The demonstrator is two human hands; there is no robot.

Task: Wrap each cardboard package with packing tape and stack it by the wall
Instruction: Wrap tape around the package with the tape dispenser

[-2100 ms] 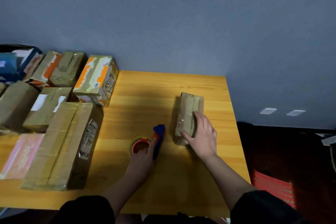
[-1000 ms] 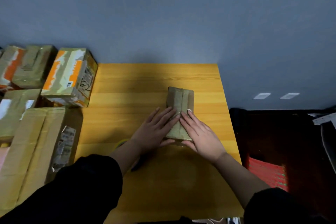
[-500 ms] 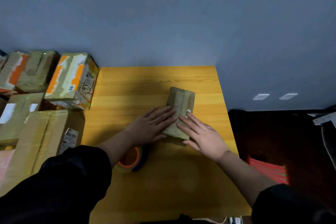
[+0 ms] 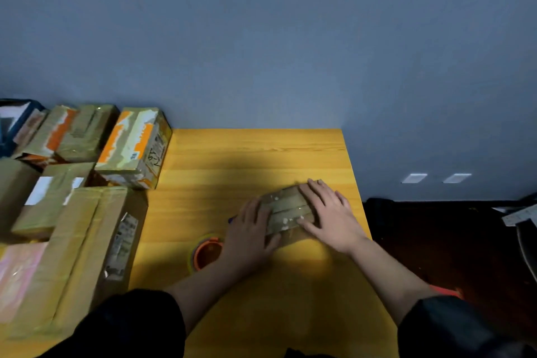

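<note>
Since half a second ago you have turned the small cardboard package (image 4: 287, 209) from lying end-on toward the wall to lying crosswise, and your hands have moved out to its two ends. Your left hand (image 4: 250, 238) lies over the package's left end with the fingers nearly straight and the thumb along its near side. Your right hand (image 4: 328, 212) rests flat on the right end, fingers straight and spread. Neither hand curls round it; both press on it.

The package lies on the desk (image 4: 255, 154) close to the right edge, apart from the back edge by the wall (image 4: 261, 38). The orange tape roll (image 4: 205, 253) sits just left of your left wrist, partly hidden by it. Taped boxes (image 4: 133, 148) crowd the desk's left side, the furthest ones at the back left against the wall.
</note>
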